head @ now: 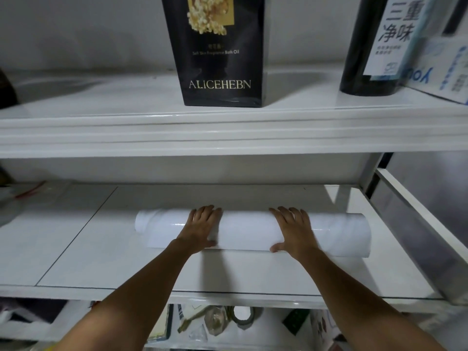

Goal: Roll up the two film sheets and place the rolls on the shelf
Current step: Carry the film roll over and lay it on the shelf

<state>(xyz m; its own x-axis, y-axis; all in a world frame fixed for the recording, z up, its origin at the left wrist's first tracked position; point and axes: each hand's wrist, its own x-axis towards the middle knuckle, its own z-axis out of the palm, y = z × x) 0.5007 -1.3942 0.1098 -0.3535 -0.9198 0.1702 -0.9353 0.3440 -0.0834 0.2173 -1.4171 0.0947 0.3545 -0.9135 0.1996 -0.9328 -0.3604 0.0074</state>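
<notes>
- The film roll [253, 233], white and glossy, lies on the middle shelf [101, 249] with its long axis running left to right, parallel to the shelf's front edge.
- The left end of the roll looks looser and slightly telescoped; the right end is fuller and shows an open tube mouth.
- Only one roll can be made out. Whether both sheets are wound into it, or a second roll lies elsewhere, cannot be told.
- The left hand [202, 228] lies flat on top of the roll, left of its middle, fingers extended over the far side and thumb at the near side. It is pressing, not clenched.
- The right hand [293, 230] rests likewise, right of the middle, palm down, fingers spread, thumb at the near lower edge.
- The roll sits directly beneath both palms and crosswise to the forearms, so both hands are equally near it. Any push or pull would roll it toward the back or front of the shelf.
- Judgement: placement appears nearly done; what remains is release without the roll unwinding or rolling forward.
- On the upper shelf [228, 133] stand a black carton [217, 59] and a dark bottle [367, 46], well clear of the roll.
</notes>
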